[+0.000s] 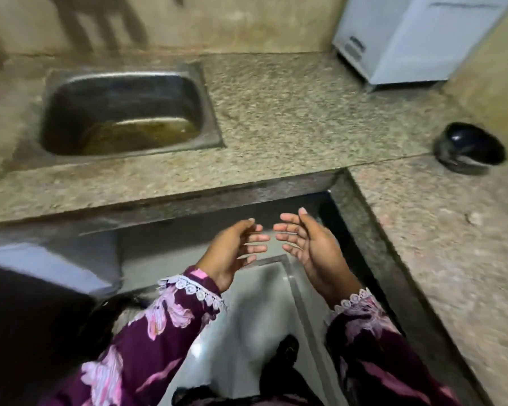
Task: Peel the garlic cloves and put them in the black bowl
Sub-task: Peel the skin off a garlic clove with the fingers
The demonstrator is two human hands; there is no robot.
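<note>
Both hands are empty: the left hand [232,250] and the right hand [308,244] hang in front of the person with palms turned toward each other, fingers loose and spread, fingertips close but not touching, nothing pinched or held between them. They hover below the edge of the granite counter [291,112], over the floor in the inner corner where the counter turns.

The black bowl [471,148] sits well off to the right on the counter, past the corner, and far from either hand. From where I stand I cannot make out whether anything lies inside it; the view is blurred there. No garlic shows anywhere, not on the counter, not in the hands.

That is the main worry. With no cloves in sight, the person may have to look about for them, and the picture is smeared as though the head is turning, so a quick reach could go astray. The bowl stands near the counter's right-hand stretch, and a hasty swing of the right sleeve [364,312] could knock it. The steel sink [123,112] on the left holds murky brown water; a slippery peeled clove that is fumbled near it could end up there and be spoiled.
</note>
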